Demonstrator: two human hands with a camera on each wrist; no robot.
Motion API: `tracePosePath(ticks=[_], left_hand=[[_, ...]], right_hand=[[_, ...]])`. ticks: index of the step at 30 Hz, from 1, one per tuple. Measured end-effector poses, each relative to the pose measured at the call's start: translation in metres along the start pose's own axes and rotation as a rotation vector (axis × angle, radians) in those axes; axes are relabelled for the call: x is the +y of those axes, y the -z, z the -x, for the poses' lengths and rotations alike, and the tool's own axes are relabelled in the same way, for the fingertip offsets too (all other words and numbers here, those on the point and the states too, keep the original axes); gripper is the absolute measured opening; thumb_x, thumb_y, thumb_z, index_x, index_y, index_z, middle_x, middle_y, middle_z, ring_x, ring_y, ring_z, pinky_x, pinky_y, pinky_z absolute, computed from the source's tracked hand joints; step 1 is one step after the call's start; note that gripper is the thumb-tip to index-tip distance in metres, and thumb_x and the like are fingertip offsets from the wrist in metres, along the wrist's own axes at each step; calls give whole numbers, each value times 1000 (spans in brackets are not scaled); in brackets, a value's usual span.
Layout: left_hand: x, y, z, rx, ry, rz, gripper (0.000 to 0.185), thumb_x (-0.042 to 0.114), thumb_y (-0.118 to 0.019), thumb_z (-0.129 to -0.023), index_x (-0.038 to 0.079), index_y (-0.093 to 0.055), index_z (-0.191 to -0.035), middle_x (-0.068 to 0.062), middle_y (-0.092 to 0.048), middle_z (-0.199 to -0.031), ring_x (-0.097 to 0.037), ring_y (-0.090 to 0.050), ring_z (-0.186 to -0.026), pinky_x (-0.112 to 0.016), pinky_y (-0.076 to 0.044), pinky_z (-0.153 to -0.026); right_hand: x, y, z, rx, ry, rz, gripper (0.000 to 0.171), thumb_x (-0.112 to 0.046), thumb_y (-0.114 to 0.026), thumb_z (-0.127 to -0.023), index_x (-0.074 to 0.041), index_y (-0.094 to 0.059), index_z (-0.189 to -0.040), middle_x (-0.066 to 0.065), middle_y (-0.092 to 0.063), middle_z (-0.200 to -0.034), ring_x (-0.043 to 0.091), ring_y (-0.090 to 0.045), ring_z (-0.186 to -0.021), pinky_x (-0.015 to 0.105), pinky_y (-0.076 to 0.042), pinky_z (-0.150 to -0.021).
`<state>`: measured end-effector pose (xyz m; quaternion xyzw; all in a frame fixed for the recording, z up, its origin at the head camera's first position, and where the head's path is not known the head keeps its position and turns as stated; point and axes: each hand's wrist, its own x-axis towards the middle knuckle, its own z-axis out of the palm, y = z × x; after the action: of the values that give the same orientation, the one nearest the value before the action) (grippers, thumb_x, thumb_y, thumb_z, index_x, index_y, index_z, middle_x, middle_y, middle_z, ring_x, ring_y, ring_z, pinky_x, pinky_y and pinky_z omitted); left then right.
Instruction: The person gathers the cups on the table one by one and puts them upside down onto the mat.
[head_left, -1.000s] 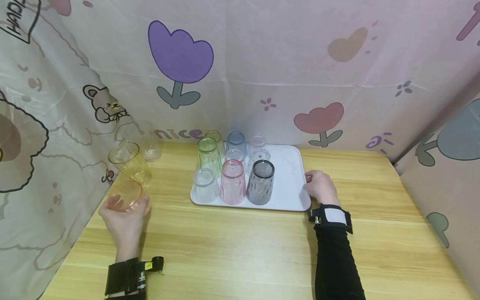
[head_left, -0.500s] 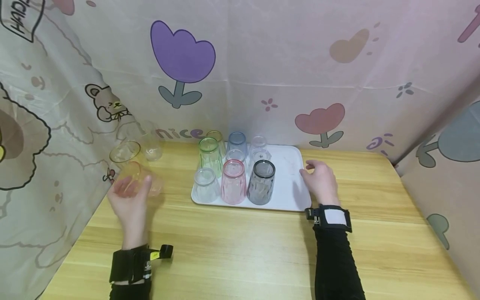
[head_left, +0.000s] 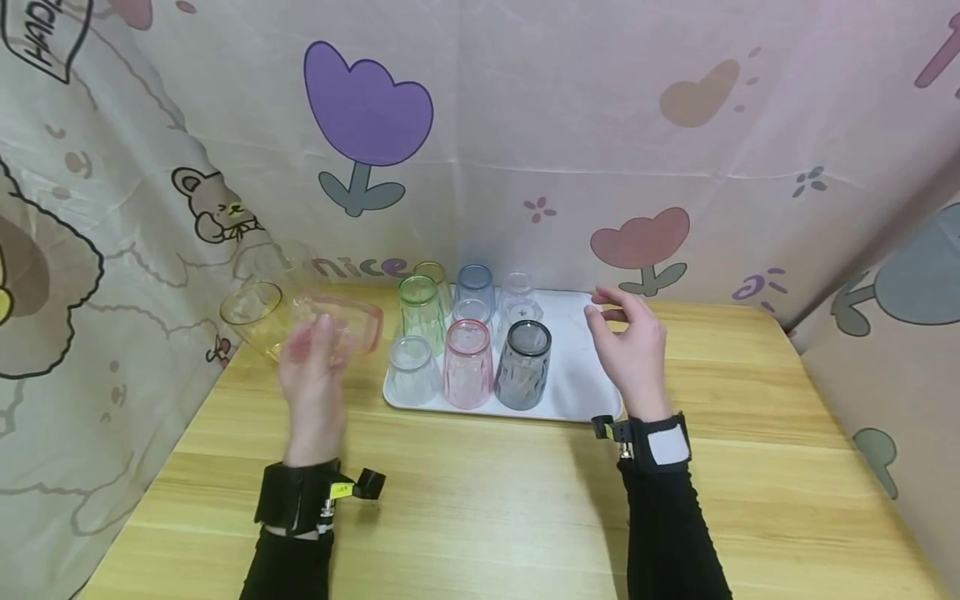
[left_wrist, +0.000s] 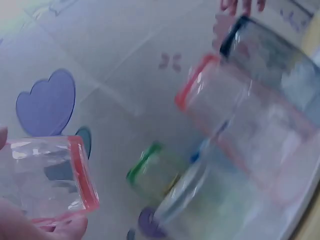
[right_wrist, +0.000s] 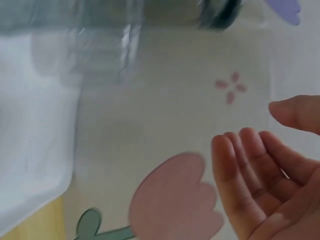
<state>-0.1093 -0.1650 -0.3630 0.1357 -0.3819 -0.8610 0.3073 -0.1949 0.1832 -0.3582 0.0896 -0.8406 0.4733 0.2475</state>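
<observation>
My left hand (head_left: 318, 343) grips a clear cup with a red rim (head_left: 347, 323), tipped on its side in the air just left of the white tray (head_left: 581, 375). In the left wrist view the red-rimmed cup (left_wrist: 50, 175) lies against my fingers (left_wrist: 55, 227). My right hand (head_left: 611, 314) hovers over the tray's bare right part, fingers relaxed and holding nothing; the right wrist view shows that open hand (right_wrist: 265, 185). Upside down on the tray stand a green cup (head_left: 418, 312), a pink cup (head_left: 467, 362), a grey cup (head_left: 522, 362), a blue cup (head_left: 474, 287) and several clear ones.
A yellow cup (head_left: 253, 321) and a clear cup (head_left: 296, 271) sit at the table's left rear, close to the cartoon curtain (head_left: 112, 250). Curtain walls close in the back and both sides. Bare wooden table (head_left: 487, 500) stretches in front of the tray.
My left hand lifted the red-rimmed cup off the table's left side and carried it right toward the tray, tipping it over. My right hand left the tray's edge and rose.
</observation>
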Motion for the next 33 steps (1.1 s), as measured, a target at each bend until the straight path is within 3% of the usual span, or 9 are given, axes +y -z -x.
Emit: tracePosePath(ticks=[8, 13, 17, 20, 25, 28, 33], left_hand=[[-20, -28, 17, -200, 104, 102, 34, 33, -77, -95, 10, -65, -117, -5, -71, -114, -22, -65, -111, -33, -54, -101], [-31, -44, 29, -330, 154, 106, 29, 41, -71, -98, 15, -66, -108, 0, -72, -108, -18, -67, -104, -31, -56, -97], [-43, -57, 39, -410, 191, 119, 37, 49, -67, -99, 16, -64, -114, -1, -71, -112, -17, -67, -103, -32, -57, -95], [-52, -66, 47, -437, 224, 112, 48, 54, -70, -95, 17, -60, -125, -2, -68, -119, -18, -67, -106, -33, -57, -95], [-62, -75, 59, -458, 251, 95, 57, 58, -73, -90, 18, -60, -128, -4, -66, -124, -16, -67, -104, -29, -57, -91], [-66, -79, 64, -483, 254, 115, 58, 61, -76, -87, 21, -62, -127, -1, -66, -125, -14, -68, -105, -24, -58, -86], [-71, -83, 69, -512, 284, 163, 77, 64, -84, -75, 19, -59, -132, -1, -66, -126, -13, -68, -105, -18, -57, -78]], right_hand=[[-32, -7, 13, -29, 147, -219, 31, 0, -71, -95, 0, -70, -126, 12, -73, -113, 16, -69, -95, 13, -57, -74], [-49, -16, 23, -86, 224, -326, 34, 2, -74, -93, 0, -70, -127, 13, -73, -113, 16, -70, -98, 19, -60, -76], [-61, -24, 29, -147, 286, -393, 48, 6, -79, -87, -1, -67, -133, 11, -70, -126, 21, -68, -112, 35, -62, -86], [-68, -29, 34, -184, 332, -427, 64, 9, -84, -80, -3, -63, -139, 10, -64, -138, 25, -63, -124, 45, -60, -92], [-74, -35, 37, -208, 403, -470, 85, 14, -90, -68, -1, -57, -145, 14, -56, -149, 33, -58, -130, 48, -58, -96], [-75, -37, 38, -207, 434, -477, 87, 14, -92, -64, 2, -57, -143, 15, -56, -149, 34, -57, -132, 44, -59, -97], [-75, -36, 39, -186, 438, -448, 81, 11, -93, -65, 2, -61, -139, 13, -58, -147, 32, -56, -134, 38, -59, -97]])
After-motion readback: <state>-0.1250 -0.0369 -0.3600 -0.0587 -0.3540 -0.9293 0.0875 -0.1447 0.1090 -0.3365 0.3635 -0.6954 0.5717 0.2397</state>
